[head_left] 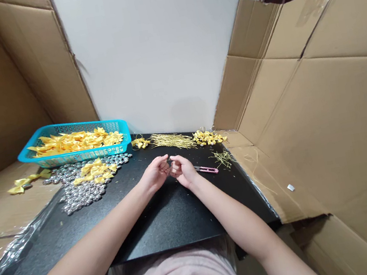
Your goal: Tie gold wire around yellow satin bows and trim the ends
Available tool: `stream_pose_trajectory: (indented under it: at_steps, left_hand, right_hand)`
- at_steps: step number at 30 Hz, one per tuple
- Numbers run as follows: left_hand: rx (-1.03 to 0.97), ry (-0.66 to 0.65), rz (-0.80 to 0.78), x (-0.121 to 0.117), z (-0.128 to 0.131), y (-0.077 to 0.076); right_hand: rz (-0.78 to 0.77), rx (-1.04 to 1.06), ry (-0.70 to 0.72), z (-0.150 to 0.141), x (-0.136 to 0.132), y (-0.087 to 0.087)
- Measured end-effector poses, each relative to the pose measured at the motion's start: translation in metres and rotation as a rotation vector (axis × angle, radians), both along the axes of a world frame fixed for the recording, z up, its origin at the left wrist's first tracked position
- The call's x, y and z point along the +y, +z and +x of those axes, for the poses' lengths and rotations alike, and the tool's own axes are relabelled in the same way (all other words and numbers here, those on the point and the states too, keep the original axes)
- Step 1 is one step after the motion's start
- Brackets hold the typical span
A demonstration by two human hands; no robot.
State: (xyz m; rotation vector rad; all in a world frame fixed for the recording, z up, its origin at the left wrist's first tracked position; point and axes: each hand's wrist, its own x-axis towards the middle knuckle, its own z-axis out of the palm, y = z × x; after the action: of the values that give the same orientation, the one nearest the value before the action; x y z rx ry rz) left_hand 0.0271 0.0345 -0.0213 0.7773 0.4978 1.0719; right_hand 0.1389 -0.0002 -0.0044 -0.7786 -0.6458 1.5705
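Note:
My left hand [156, 173] and my right hand [182, 170] meet above the black table, thumbs and fingertips pinched close together. A short bit of thin gold cord shows faintly between the two thumbs; most of it is hidden by the fingers. Just right of my right hand lie pink-handled thread snips [206, 169]. Beyond the hands, a bundle of straight gold cords [173, 140] is laid out. A heap of yellow ribbon bows with cord loops [210, 136] sits to its right, and a smaller cluster of bows [140, 142] to its left.
A blue plastic basket [75, 151] of yellow bows stands at the back left. Silver beads [81, 193] spread before it, with loose bows [95, 171] on top. Cord scraps [223, 159] lie at right on the black table [170, 225]. Cardboard walls [336, 120] enclose the sides.

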Motion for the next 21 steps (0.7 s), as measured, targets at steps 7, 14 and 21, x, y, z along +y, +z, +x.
stream_pose_trajectory:
  at_steps: [7, 14, 21]
  left_hand:
    - [0.020, 0.134, -0.051, 0.007, 0.006, -0.015]
    - [0.025, 0.172, -0.070, 0.007, 0.005, -0.015]
    - [0.018, 0.180, -0.080, 0.007, 0.004, -0.013]
  right_hand:
    - [-0.046, 0.034, -0.062, -0.007, 0.005, -0.007]
    - [-0.060, 0.078, -0.085, -0.008, 0.003, -0.006]
    - [-0.054, 0.087, -0.067, -0.007, 0.002, -0.005]
